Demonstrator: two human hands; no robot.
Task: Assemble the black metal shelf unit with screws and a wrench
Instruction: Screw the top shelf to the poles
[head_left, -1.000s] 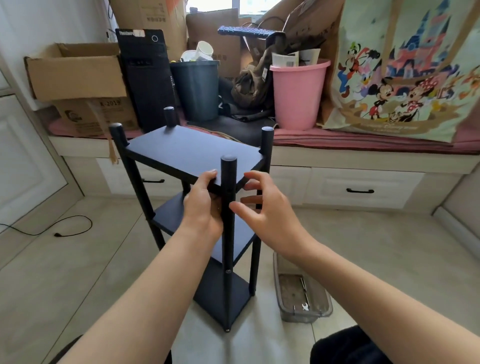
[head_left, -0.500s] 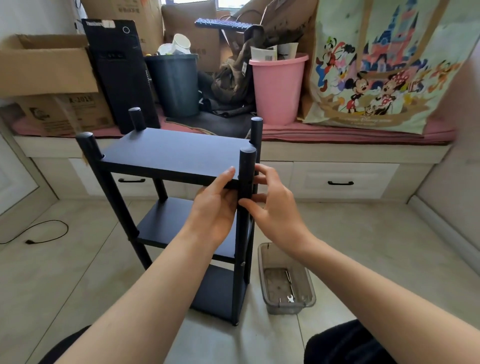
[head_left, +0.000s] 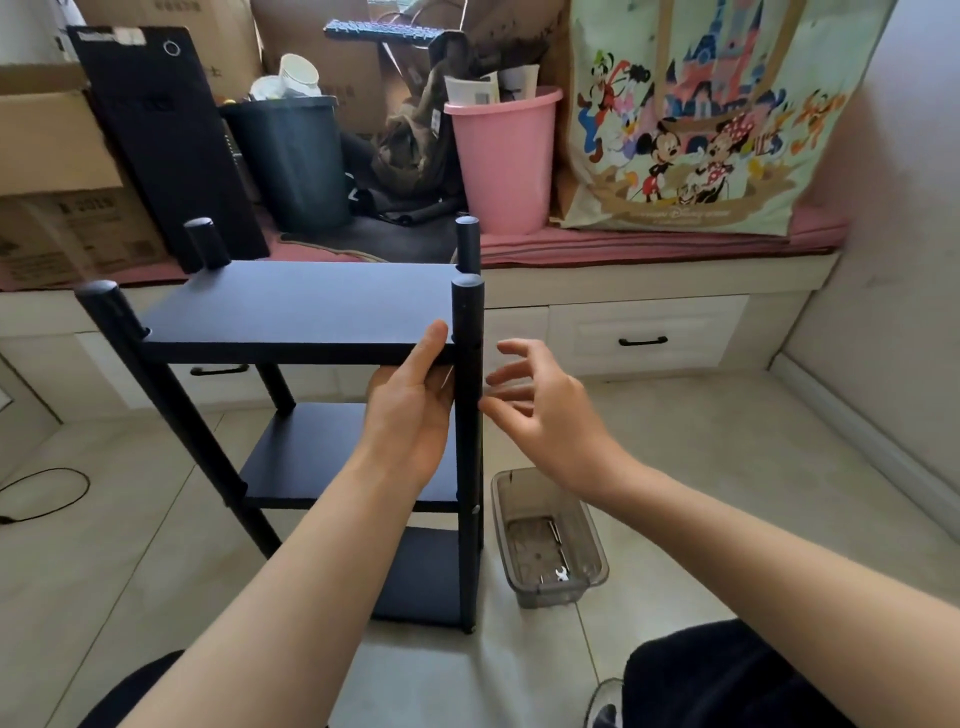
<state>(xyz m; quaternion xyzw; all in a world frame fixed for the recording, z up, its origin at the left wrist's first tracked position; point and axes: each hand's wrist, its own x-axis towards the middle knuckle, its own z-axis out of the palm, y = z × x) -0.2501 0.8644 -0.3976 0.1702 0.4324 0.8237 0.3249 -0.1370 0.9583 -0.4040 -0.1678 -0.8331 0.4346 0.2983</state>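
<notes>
The black shelf unit (head_left: 311, 332) stands upright on the tiled floor, three boards already hung between four posts. The left hand (head_left: 410, 415) grips the near edge of the top board beside the near-right post (head_left: 469, 415), thumb on the front edge and fingers tucked out of sight beneath. The right hand (head_left: 540, 410) hovers just right of that post, fingers spread and holding nothing. The step looks like checking or fixing this top corner joint. Next would likely call for reaching down to the clear tray (head_left: 550, 540) near the post's foot, where the small wrench (head_left: 561, 574) lies.
</notes>
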